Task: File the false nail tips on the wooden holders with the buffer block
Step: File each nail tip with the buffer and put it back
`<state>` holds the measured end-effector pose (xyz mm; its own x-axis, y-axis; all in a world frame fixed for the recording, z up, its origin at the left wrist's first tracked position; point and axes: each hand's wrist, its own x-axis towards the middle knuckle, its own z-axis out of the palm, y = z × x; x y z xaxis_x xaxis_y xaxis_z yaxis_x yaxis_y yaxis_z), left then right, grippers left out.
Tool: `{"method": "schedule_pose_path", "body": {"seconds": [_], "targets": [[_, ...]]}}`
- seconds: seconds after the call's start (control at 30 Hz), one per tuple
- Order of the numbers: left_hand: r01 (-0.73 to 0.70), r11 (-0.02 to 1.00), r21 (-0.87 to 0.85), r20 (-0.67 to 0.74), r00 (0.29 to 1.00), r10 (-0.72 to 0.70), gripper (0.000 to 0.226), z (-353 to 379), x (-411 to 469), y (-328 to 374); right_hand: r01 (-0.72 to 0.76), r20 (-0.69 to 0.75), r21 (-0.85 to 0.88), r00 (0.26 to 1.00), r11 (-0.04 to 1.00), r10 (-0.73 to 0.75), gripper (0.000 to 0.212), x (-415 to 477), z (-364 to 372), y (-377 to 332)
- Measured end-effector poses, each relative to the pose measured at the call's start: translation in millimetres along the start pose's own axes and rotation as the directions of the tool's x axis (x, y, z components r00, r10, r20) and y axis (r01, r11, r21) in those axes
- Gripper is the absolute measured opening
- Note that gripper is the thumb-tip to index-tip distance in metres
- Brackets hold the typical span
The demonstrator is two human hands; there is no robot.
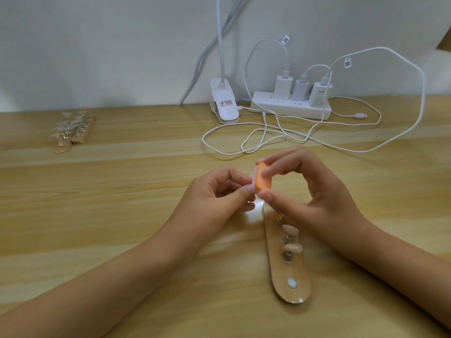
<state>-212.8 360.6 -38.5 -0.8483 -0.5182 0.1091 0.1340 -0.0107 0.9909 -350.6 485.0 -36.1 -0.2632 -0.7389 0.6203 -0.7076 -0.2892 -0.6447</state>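
Observation:
My right hand (305,189) pinches an orange buffer block (335,180) between thumb and fingers above the middle of the table. My left hand (219,193) pinches a small pale nail tip (325,185) pressed against the block's left face. Below the hands lies a wooden holder (288,272) pointing toward me. It carries two pale nail tips (290,230) on pegs and several bare metal pegs. Its far end is hidden under my right hand.
Two more wooden holders with nail tips (73,129) lie at the far left. A clip lamp base (224,103), a white power strip with three chargers (292,103) and loose white cables (268,137) sit by the wall behind the hands.

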Motion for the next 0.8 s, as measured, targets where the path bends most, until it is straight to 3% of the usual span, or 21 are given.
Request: {"method": "schedule_pose_path", "body": {"seconds": [0.07, 0.17, 0.4, 0.63, 0.8], "targets": [[0.013, 1.000, -0.024, -0.017, 1.000, -0.014, 0.006, -0.1, 0.7, 0.0, 0.003, -0.032, -0.042, 0.999, 0.999, -0.004, 0.022, 0.8, -0.8, 0.6], [0.018, 1.000, -0.024, 0.002, 1.000, -0.018, 0.006, 0.9, 0.4, 0.2, 0.131, -0.010, -0.157, 0.991, 0.979, -0.135, 0.023, -0.6, -1.2, 0.6], [0.027, 0.999, -0.041, -0.007, 1.000, -0.028, 0.006, 0.3, -0.3, 0.9, 0.181, -0.007, -0.222, 0.982, 0.958, -0.187, 0.022, -0.4, -1.2, 2.5], [0.020, 0.999, -0.051, -0.002, 1.000, -0.020, 0.010, 1.0, -0.4, 2.3, 0.159, -0.020, -0.203, 0.986, 0.966, -0.167, 0.022, -1.3, -2.3, 3.7], [-0.028, 0.999, 0.027, 0.016, 0.999, 0.028, 0.006, -1.4, 0.4, -1.0, -0.002, -0.031, 0.014, 1.000, 1.000, 0.003, 0.019, -1.3, -1.8, 4.5]]}}
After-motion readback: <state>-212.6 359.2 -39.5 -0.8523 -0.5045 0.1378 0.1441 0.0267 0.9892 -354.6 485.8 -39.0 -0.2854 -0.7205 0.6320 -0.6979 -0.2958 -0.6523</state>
